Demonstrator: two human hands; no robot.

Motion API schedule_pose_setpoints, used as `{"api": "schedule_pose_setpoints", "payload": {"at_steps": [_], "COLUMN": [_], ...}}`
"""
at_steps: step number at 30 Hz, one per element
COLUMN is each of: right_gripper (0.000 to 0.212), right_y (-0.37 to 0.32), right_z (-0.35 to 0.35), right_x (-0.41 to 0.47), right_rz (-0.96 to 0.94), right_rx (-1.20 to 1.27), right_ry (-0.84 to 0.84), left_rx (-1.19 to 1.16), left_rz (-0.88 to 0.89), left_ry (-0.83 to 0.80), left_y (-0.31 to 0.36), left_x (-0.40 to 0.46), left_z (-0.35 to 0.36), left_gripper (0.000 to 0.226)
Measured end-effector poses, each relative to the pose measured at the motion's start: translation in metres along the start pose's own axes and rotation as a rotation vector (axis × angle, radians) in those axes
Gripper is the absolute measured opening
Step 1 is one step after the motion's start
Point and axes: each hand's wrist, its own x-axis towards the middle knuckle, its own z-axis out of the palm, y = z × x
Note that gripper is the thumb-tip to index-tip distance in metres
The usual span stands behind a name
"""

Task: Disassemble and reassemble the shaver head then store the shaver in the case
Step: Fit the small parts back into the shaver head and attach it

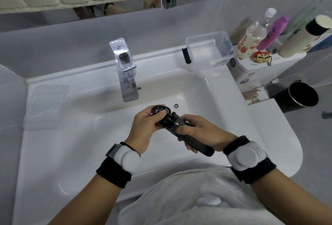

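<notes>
One shaver body (190, 134), one head (160, 110). Body axis diagonal, top pointing up-left. R hand (201, 132) grips body; L hand (143, 127) holds head.

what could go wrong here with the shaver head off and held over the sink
The left hand holds the detached shaver head right above the basin, near the open drain hole; a slip could likely drop it or a small cutter there. The right hand grips the shaver body tilted over the sink, so it might also fall. The exposed drive pins could get wet: water glistens near the drain.
</notes>
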Motion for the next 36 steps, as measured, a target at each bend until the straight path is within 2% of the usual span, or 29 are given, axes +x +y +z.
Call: {"api": "schedule_pose_setpoints", "payload": {"at_steps": [5, 12, 17, 24, 27, 36], "right_gripper": [0.037, 0.027, 0.020, 0.019, 0.027, 0.035], "right_y": [0.000, -0.001, -0.007, -0.010, -0.011, -0.012], "right_z": [-0.012, -0.021, -0.021, -0.014, -0.008, 0.006], "right_x": [-0.002, -0.009, -0.010, -0.011, -0.009, -0.004], "right_rz": [0.003, -0.088, -0.172, -0.289, -0.336, -0.375], "right_rx": [-0.073, -0.090, -0.133, -0.182, -0.174, -0.281], "right_ry": [0.041, 0.146, 0.222, 0.354, 0.389, 0.371], "left_rx": [-0.202, -0.353, -0.397, -0.415, -0.374, -0.255], "left_rz": [-0.189, -0.345, -0.352, -0.373, -0.352, -0.296], "left_ry": [-0.008, -0.014, 0.005, 0.031, 0.009, -0.011], "left_y": [-0.012, -0.028, -0.032, -0.031, -0.031, -0.031], "left_x": [0.003, 0.004, 0.007, 0.010, 0.009, 0.004], "left_z": [-0.007, -0.013, -0.013, -0.014, -0.011, 0.000], "left_gripper": [0.026, 0.019, 0.016, 0.040, 0.046, 0.051]}}
